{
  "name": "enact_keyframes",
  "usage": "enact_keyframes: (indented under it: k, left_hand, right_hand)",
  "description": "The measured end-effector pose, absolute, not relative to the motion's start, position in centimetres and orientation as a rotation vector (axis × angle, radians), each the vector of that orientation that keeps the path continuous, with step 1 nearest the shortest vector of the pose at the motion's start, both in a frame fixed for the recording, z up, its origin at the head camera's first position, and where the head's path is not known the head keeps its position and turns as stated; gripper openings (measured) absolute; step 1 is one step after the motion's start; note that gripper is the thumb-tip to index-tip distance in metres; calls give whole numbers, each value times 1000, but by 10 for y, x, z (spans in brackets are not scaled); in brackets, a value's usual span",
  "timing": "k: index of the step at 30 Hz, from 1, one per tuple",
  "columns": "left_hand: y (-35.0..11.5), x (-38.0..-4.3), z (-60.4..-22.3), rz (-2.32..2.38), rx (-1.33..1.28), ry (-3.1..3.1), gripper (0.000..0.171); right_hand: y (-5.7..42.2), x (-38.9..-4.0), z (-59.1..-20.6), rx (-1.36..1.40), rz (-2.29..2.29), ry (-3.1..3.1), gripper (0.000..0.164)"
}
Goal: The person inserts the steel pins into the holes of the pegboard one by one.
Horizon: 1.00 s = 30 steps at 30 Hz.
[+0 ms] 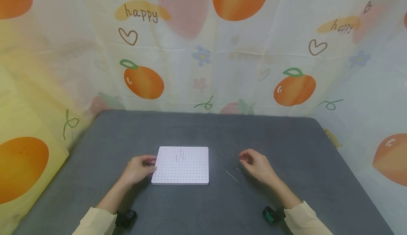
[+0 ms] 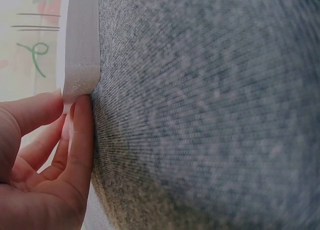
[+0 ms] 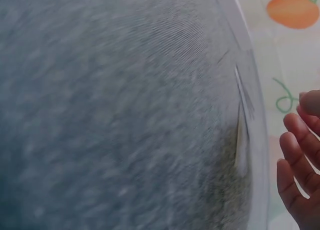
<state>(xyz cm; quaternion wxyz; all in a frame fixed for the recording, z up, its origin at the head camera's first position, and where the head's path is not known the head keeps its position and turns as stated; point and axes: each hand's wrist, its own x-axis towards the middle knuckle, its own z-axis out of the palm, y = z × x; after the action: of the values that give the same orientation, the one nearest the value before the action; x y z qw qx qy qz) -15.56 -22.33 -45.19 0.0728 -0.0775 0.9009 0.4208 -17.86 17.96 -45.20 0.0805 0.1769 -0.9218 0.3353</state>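
Observation:
A white pegboard [image 1: 181,173] with rows of small holes lies on the dark table. Several thin pins [image 1: 180,153] stand upright in it toward the back. My left hand [image 1: 138,168] pinches the board's left edge; in the left wrist view the thumb [image 2: 42,110] is at the top edge, the fingers beside the table surface. To the right of the board, several loose thin pins [image 1: 231,176] lie on the table. Just above them hovers my right hand [image 1: 257,166], its fingers loosely bent, with nothing visible between thumb and forefinger.
The grey tabletop [image 1: 203,210] extends around the board and pins. A curtain [image 1: 178,65] printed with oranges hangs behind the table and along its sides. Dark wrist cameras [image 1: 125,219] are strapped on both wrists, close to the tabletop.

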Motion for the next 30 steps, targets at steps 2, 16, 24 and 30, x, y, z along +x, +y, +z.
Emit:
enact_keyframes:
  k: [2,16,24,30]
  left_hand:
    - [-224,-155,-452,1272,-225,2705,39]
    - [-224,-156,-452,1285,-230,2692,41]
    - [-224,-156,-454,1280,-246,2697,41]
    - [-224,-156,-453,1302,-249,2676,40]
  right_hand:
    - [181,-178,-455,508,997,-2781,13]
    - [190,-169,-466,553,992,-2925,10]
    - [188,-168,-467,554,918,-2947,11]
    - [186,-168,-469,574,857,-2933,12]
